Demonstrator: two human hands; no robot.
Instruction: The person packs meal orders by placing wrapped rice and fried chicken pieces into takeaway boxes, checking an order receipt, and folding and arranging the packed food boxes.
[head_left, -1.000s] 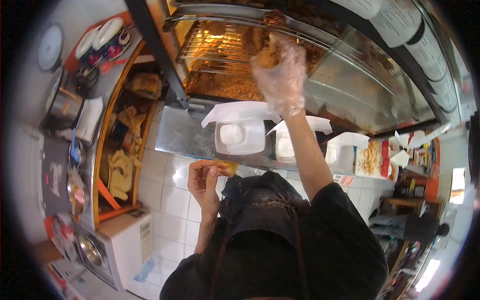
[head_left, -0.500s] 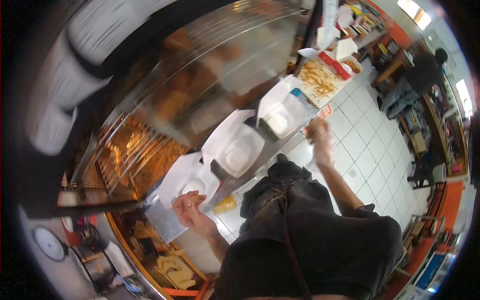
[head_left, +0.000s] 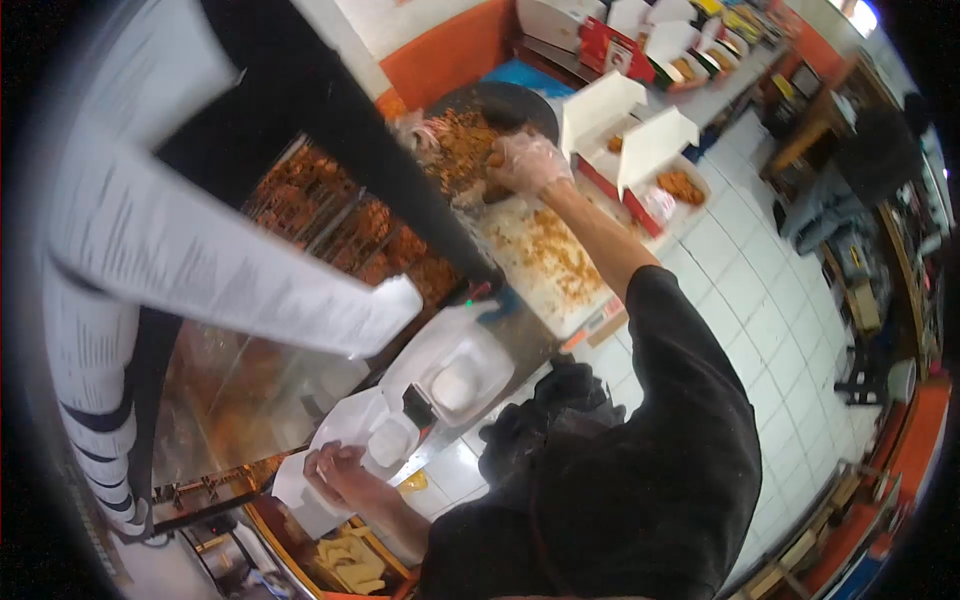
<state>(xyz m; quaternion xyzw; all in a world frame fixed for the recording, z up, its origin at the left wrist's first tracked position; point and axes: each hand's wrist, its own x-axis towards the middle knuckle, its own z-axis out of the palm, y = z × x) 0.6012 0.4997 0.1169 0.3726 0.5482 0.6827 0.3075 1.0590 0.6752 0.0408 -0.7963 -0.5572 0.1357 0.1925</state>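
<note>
At top centre, the right hand bends over crumbs in a pan, grip hidden from me; lower left, the left hand, fingers half-curled, nears a box; tiled floor right.

A black short-sleeved top; a clear plastic glove (thin and wrinkled) covers the right hand; the left hand is bare.

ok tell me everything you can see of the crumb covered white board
The white board is a flat, pale slab that looks like plastic. Brown crumbs are scattered over it. It lies flat, with the dark pan at its far end and a red-and-white box beside its right edge. The right hand is at the pan, its forearm crossing above the board and hiding part of it. Contact with the pan is unclear.
</note>
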